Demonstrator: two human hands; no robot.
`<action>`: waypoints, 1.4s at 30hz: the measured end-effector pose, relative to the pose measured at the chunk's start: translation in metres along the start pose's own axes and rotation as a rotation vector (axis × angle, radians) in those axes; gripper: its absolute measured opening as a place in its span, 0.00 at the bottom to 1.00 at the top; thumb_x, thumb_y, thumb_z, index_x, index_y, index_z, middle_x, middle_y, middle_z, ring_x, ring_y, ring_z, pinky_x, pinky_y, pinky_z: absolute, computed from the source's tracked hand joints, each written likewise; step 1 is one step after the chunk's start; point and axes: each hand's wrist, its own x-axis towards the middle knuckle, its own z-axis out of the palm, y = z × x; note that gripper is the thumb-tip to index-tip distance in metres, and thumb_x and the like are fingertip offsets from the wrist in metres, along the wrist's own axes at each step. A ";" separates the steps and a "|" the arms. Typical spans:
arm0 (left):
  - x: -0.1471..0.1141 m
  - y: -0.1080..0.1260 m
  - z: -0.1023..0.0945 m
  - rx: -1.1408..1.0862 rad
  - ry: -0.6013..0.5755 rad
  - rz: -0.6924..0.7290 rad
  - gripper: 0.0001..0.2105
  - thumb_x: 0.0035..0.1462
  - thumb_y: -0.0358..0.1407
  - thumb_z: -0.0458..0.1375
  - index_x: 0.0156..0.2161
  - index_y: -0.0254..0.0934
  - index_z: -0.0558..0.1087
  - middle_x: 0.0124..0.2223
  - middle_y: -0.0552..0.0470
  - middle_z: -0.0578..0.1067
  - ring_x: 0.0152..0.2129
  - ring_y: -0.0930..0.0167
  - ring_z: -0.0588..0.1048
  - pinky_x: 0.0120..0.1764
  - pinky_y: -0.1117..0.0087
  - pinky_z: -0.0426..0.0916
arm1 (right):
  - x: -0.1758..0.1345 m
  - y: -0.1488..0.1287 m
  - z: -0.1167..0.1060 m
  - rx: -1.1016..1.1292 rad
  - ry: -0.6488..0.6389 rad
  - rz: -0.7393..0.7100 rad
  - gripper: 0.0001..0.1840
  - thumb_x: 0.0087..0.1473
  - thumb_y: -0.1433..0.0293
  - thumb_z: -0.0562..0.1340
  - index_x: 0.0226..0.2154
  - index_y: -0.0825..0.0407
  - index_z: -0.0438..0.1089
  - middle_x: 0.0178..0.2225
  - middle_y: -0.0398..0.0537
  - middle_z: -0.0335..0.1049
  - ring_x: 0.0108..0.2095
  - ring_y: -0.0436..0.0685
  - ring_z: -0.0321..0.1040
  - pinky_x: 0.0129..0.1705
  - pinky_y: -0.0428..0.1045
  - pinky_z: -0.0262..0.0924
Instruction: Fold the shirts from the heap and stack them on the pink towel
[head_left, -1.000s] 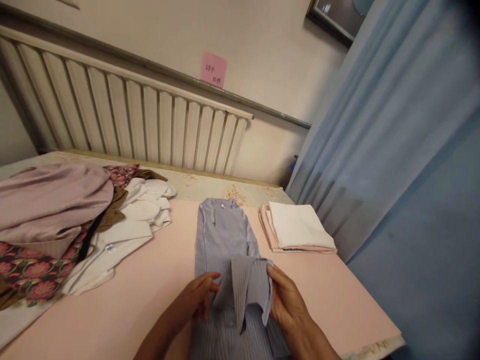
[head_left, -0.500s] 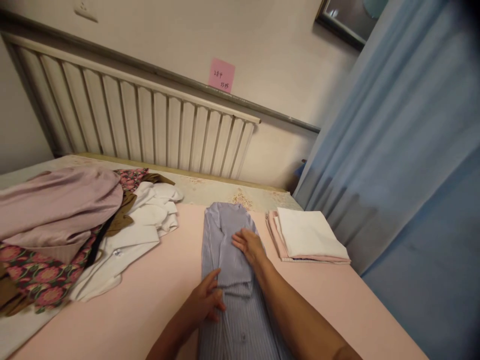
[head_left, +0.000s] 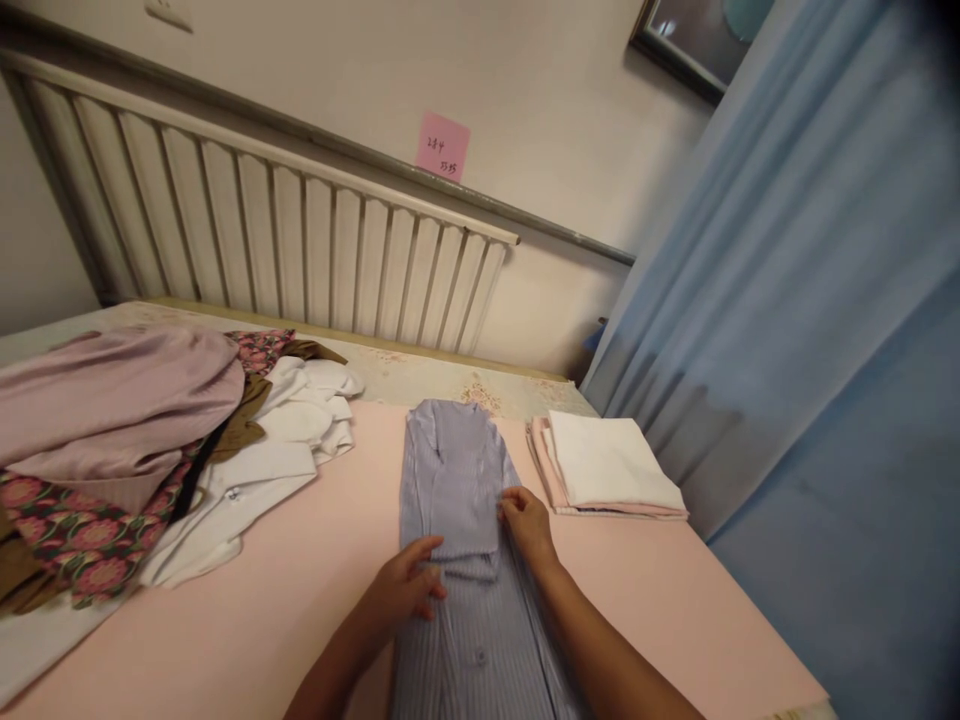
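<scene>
A blue striped shirt (head_left: 465, 490) lies lengthwise in front of me, folded into a long narrow strip. One sleeve is laid down along its middle, with the cuff end near my hands. My left hand (head_left: 409, 585) rests at the shirt's left side by the cuff, fingers apart. On the opposite side, my right hand (head_left: 529, 525) has its fingertips pinched together at the edge of the folded sleeve. The lower end of the shirt runs out of the bottom of the view.
Loose clothes (head_left: 127, 400) in mauve, floral, brown and white are heaped on the left. A stack of folded cloth (head_left: 615, 462), white on top, sits at the right on the pink sheet (head_left: 300, 610). Behind are a radiator (head_left: 285, 240) and a blue curtain (head_left: 787, 250).
My right hand has moved from lying on the upper part of the sleeve down to its right edge, and its fingers have closed. My left hand stays nearly in place.
</scene>
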 end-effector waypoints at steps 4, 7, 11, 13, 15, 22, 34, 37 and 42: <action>0.007 -0.011 0.000 -0.066 0.057 0.032 0.33 0.48 0.48 0.59 0.57 0.32 0.62 0.47 0.39 0.73 0.31 0.68 0.76 0.28 0.68 0.70 | -0.017 0.003 -0.007 -0.118 -0.045 -0.011 0.10 0.41 0.69 0.58 0.30 0.51 0.70 0.20 0.38 0.67 0.23 0.53 0.67 0.28 0.46 0.61; 0.010 -0.016 -0.001 -0.094 0.072 0.042 0.32 0.48 0.48 0.59 0.55 0.33 0.63 0.53 0.36 0.69 0.32 0.67 0.76 0.28 0.68 0.70 | -0.030 0.005 -0.005 -0.175 -0.070 -0.007 0.07 0.42 0.70 0.58 0.28 0.51 0.69 0.20 0.38 0.67 0.21 0.52 0.66 0.25 0.45 0.59; 0.012 -0.018 -0.002 -0.104 0.085 0.039 0.31 0.48 0.47 0.59 0.55 0.33 0.64 0.52 0.36 0.70 0.31 0.68 0.76 0.28 0.67 0.70 | -0.040 0.007 -0.001 -0.216 -0.080 0.022 0.06 0.43 0.70 0.58 0.28 0.51 0.68 0.19 0.38 0.65 0.18 0.50 0.64 0.24 0.45 0.58; 0.012 -0.018 -0.002 -0.106 0.086 0.039 0.30 0.47 0.48 0.59 0.54 0.33 0.64 0.52 0.36 0.70 0.31 0.68 0.76 0.27 0.67 0.70 | -0.042 0.006 0.001 -0.215 -0.092 0.038 0.07 0.44 0.70 0.57 0.30 0.52 0.68 0.19 0.37 0.63 0.17 0.50 0.63 0.22 0.44 0.57; 0.011 -0.017 -0.002 -0.105 0.084 0.042 0.30 0.47 0.48 0.59 0.53 0.34 0.65 0.51 0.36 0.69 0.31 0.68 0.76 0.27 0.67 0.70 | -0.043 0.005 0.003 -0.209 -0.099 0.044 0.08 0.44 0.71 0.57 0.31 0.52 0.68 0.19 0.36 0.62 0.16 0.49 0.62 0.21 0.44 0.57; 0.011 -0.015 -0.002 -0.054 0.087 0.049 0.26 0.47 0.49 0.58 0.48 0.33 0.66 0.37 0.47 0.74 0.27 0.70 0.74 0.26 0.70 0.68 | -0.047 0.005 0.003 -0.232 -0.095 0.000 0.09 0.42 0.72 0.56 0.29 0.51 0.69 0.18 0.35 0.60 0.19 0.50 0.60 0.23 0.44 0.55; 0.003 0.000 0.005 0.144 0.189 0.008 0.17 0.48 0.46 0.54 0.40 0.37 0.68 0.22 0.57 0.71 0.15 0.73 0.69 0.22 0.71 0.64 | -0.060 0.005 -0.006 -0.370 -0.107 -0.163 0.10 0.46 0.70 0.55 0.28 0.50 0.73 0.24 0.42 0.70 0.27 0.54 0.67 0.32 0.46 0.57; -0.001 0.002 -0.002 0.307 0.436 0.047 0.14 0.50 0.43 0.51 0.38 0.38 0.69 0.27 0.53 0.74 0.25 0.68 0.75 0.29 0.68 0.68 | -0.061 0.006 -0.018 -0.408 -0.020 -0.197 0.12 0.48 0.70 0.54 0.32 0.50 0.73 0.28 0.45 0.73 0.30 0.55 0.68 0.35 0.47 0.58; -0.016 -0.005 -0.013 0.523 0.768 0.137 0.16 0.51 0.41 0.50 0.42 0.35 0.70 0.44 0.43 0.76 0.40 0.63 0.75 0.46 0.63 0.68 | -0.063 0.022 -0.067 -0.450 0.142 -0.130 0.13 0.49 0.66 0.55 0.34 0.51 0.71 0.33 0.50 0.74 0.35 0.58 0.69 0.39 0.49 0.59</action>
